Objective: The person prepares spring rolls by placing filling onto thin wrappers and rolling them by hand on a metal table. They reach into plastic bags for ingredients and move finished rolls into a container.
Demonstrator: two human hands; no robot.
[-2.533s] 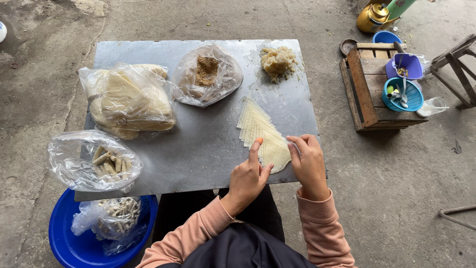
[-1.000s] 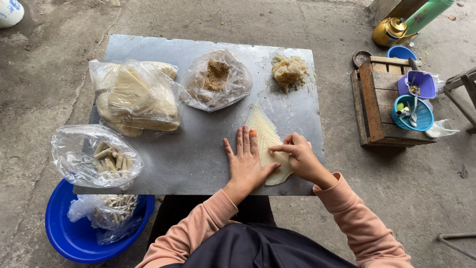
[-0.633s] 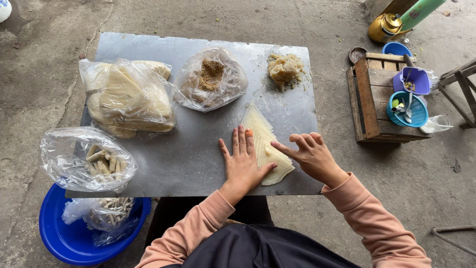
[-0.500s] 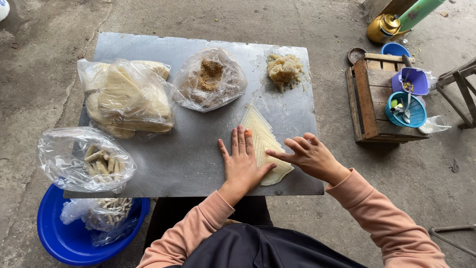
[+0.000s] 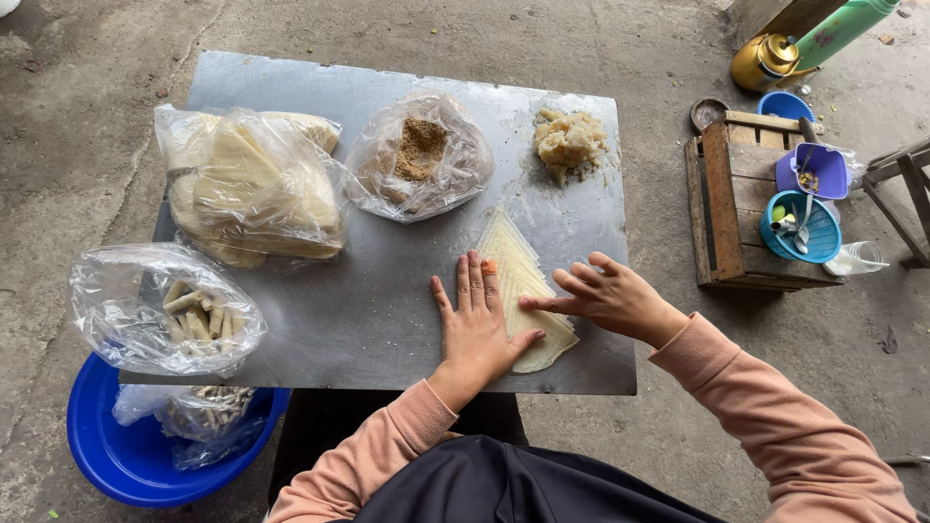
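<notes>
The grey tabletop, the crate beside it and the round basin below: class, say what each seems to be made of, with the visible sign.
Flat grey tabletop: probably sheet metal, dull brushed sheen, thin edge.
Slatted brown crate: wood, with grain and separate boards showing.
Round blue basin: likely plastic, with uniform glossy colour and a smooth moulded rim.

Your stack of wrappers (image 5: 520, 281) lies on the metal tabletop (image 5: 387, 291), toward its near right part. They are thin, pale cream sheets cut as triangles, fanned so the edges step one over another, the pointed end aimed away from you toward the far edge. The pile sits flat, its wider rounded end close to the table's near edge. Your left hand (image 5: 477, 329) presses flat on its left side; your right hand (image 5: 605, 295) touches the top sheet with its fingertips.
</notes>
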